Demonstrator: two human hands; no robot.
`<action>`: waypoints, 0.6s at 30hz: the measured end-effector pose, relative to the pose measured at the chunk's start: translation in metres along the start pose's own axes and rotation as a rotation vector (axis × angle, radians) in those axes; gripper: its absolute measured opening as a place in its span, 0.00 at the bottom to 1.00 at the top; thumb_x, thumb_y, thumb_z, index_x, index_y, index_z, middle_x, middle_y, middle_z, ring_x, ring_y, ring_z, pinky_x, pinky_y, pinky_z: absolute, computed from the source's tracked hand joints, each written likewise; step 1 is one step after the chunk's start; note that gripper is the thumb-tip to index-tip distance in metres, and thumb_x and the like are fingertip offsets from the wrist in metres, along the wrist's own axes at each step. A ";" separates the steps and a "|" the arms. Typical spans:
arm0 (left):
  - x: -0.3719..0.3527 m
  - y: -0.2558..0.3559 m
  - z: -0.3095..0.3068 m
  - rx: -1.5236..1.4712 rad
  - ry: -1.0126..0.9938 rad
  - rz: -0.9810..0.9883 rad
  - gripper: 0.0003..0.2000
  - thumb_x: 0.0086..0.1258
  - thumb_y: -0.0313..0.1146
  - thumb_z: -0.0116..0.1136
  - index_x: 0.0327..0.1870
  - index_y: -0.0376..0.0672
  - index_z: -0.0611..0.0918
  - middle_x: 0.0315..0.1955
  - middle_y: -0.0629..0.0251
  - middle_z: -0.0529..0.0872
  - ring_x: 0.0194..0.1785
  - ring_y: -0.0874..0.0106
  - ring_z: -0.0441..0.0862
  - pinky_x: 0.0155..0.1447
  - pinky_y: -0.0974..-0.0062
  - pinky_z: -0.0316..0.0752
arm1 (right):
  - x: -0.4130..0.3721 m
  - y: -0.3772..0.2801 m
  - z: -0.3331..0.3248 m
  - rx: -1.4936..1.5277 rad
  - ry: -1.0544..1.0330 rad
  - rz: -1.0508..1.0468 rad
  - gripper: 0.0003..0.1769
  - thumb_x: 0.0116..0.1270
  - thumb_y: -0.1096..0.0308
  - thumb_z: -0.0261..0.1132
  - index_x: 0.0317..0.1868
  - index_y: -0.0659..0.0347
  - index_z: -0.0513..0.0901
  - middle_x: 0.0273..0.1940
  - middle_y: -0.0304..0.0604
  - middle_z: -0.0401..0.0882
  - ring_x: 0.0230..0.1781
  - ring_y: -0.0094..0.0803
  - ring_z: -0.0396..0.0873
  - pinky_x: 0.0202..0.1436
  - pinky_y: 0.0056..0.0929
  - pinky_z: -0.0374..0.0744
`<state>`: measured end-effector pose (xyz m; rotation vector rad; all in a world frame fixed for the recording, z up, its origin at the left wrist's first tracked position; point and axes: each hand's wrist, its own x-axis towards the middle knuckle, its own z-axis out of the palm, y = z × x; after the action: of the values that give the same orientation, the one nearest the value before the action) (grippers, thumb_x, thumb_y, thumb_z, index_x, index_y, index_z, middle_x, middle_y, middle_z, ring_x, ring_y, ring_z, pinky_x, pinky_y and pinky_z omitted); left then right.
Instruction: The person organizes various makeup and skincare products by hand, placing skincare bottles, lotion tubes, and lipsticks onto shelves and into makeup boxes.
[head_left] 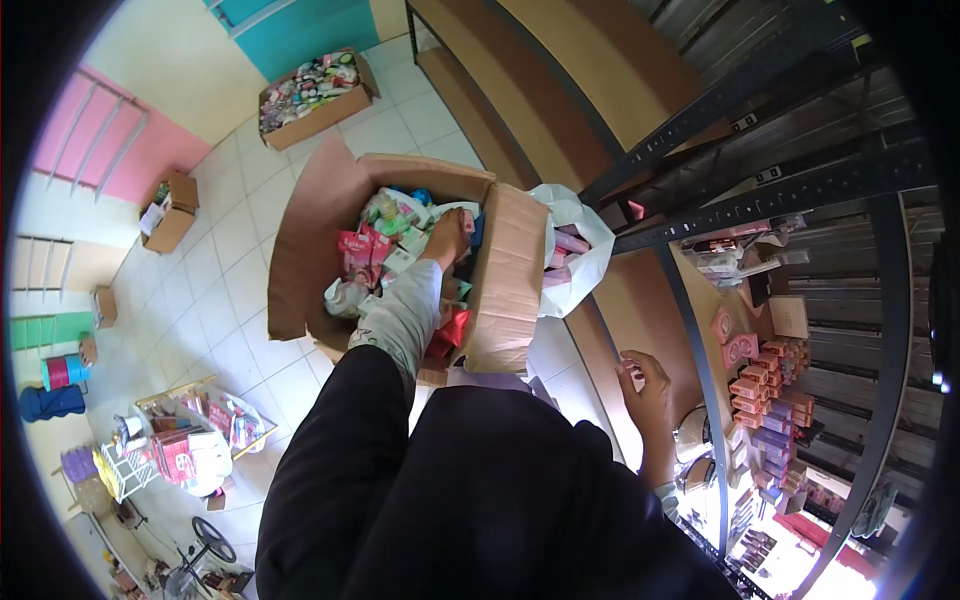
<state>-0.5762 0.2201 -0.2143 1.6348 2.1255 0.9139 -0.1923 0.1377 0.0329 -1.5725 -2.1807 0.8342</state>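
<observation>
My left hand: inside carton walls, 12 o'clock; I can't tell its grip.
Right hand: fingers parted, near shelf board, 2 o'clock.
Floor: wide, 10 o'clock.

white tiled floor | pink-and-cream wall along its upper-left edge | black-framed brown shelving along its right edge

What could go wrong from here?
- The left hand is in among jumbled packets; pulling one out could drag or crush its neighbours.
- The box has a flap overlapping the open white bag in this view; a shove might catch the bag and spill its pink packs. Can't tell if they touch.
- The right hand is near a black post; a quick swing might knock knuckles.
</observation>
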 end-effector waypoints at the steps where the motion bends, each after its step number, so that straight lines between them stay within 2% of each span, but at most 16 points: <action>1: 0.005 -0.005 0.006 0.050 0.030 0.046 0.17 0.55 0.25 0.58 0.47 0.35 0.75 0.42 0.43 0.80 0.51 0.46 0.77 0.56 0.57 0.73 | -0.002 0.001 0.001 -0.009 -0.001 0.010 0.12 0.61 0.73 0.65 0.45 0.62 0.81 0.36 0.47 0.83 0.35 0.36 0.83 0.39 0.31 0.78; 4: 0.021 -0.009 0.004 0.000 -0.325 -0.040 0.13 0.58 0.23 0.55 0.44 0.35 0.74 0.42 0.42 0.80 0.49 0.45 0.77 0.54 0.57 0.73 | -0.004 0.004 0.003 -0.031 -0.016 0.037 0.12 0.60 0.73 0.66 0.45 0.61 0.81 0.36 0.46 0.83 0.36 0.35 0.84 0.39 0.31 0.79; 5: 0.024 -0.022 0.020 -0.083 -0.309 -0.061 0.10 0.59 0.22 0.53 0.42 0.35 0.75 0.42 0.42 0.80 0.48 0.45 0.77 0.53 0.57 0.73 | -0.005 0.005 0.003 -0.028 -0.022 0.048 0.12 0.61 0.73 0.66 0.46 0.61 0.81 0.36 0.46 0.83 0.36 0.35 0.84 0.39 0.31 0.79; 8: 0.028 -0.048 0.047 -0.017 -0.269 0.008 0.10 0.59 0.23 0.53 0.41 0.34 0.75 0.41 0.42 0.80 0.48 0.45 0.77 0.53 0.58 0.73 | -0.003 0.003 0.004 -0.036 -0.031 0.055 0.12 0.61 0.72 0.66 0.45 0.61 0.81 0.36 0.46 0.83 0.36 0.35 0.84 0.39 0.31 0.79; 9: 0.027 -0.042 0.038 -0.004 -0.309 -0.008 0.11 0.59 0.24 0.53 0.43 0.34 0.75 0.41 0.41 0.80 0.49 0.45 0.77 0.54 0.58 0.73 | -0.003 0.003 0.004 -0.041 -0.035 0.052 0.12 0.61 0.73 0.66 0.45 0.61 0.81 0.36 0.46 0.83 0.36 0.35 0.84 0.39 0.31 0.79; 12: 0.020 -0.018 0.018 0.008 -0.104 0.015 0.18 0.56 0.24 0.59 0.49 0.36 0.74 0.44 0.43 0.77 0.48 0.46 0.77 0.53 0.58 0.74 | 0.000 0.004 0.006 -0.012 -0.032 0.052 0.12 0.60 0.73 0.66 0.45 0.61 0.81 0.36 0.46 0.83 0.36 0.35 0.83 0.39 0.31 0.79; 15: 0.004 0.039 -0.031 -0.170 0.244 0.012 0.26 0.49 0.23 0.66 0.52 0.38 0.73 0.48 0.49 0.73 0.48 0.51 0.77 0.53 0.61 0.75 | 0.006 0.005 0.009 0.052 0.002 0.013 0.10 0.60 0.74 0.66 0.44 0.62 0.81 0.36 0.47 0.83 0.36 0.36 0.83 0.39 0.30 0.79; 18: -0.015 0.105 -0.066 -0.806 0.188 -0.093 0.31 0.43 0.21 0.69 0.53 0.40 0.72 0.48 0.55 0.69 0.50 0.57 0.77 0.53 0.64 0.75 | 0.016 -0.001 0.009 0.099 0.003 0.013 0.10 0.62 0.72 0.66 0.44 0.63 0.81 0.37 0.47 0.83 0.36 0.34 0.83 0.39 0.29 0.79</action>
<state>-0.5320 0.2022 -0.0991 1.0529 1.5666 1.6552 -0.2038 0.1497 0.0250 -1.5409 -2.0955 0.9283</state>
